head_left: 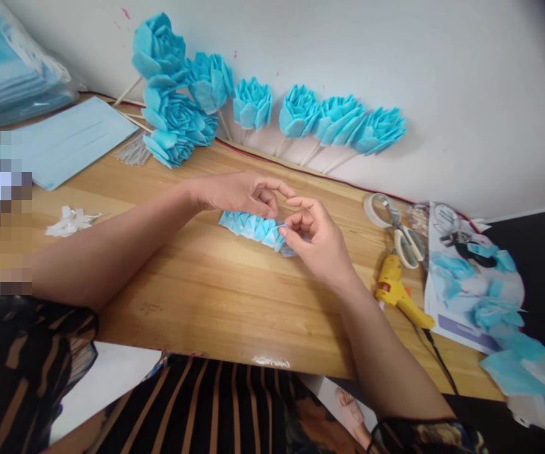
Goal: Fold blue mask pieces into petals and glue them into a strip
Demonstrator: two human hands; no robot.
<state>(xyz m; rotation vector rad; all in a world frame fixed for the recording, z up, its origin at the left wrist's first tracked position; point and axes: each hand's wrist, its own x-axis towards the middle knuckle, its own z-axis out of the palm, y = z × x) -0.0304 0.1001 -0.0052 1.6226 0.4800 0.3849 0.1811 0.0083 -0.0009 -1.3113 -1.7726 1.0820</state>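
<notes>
A row of small folded light-blue fabric pieces (248, 227) lies on the wooden table in front of me. Just above it is my left hand (244, 191), its index finger stretched toward my right hand and its other fingers loosely bent; nothing shows in it. At the right end of the row, my right hand (314, 234) has thumb and fingers pinched on a thin blue fabric piece (281, 227), mostly covered by the fingertips. The right index fingertip is raised close to the left one; whether they touch, I cannot tell.
Several blue fabric flowers (253, 104) on sticks lean along the wall. At right are a tape roll (375, 211), scissors (409, 244), a yellow glue gun (398, 293) with cord and blue scraps (499, 309). White bits (71, 222) and blue sheets (86, 142) lie left.
</notes>
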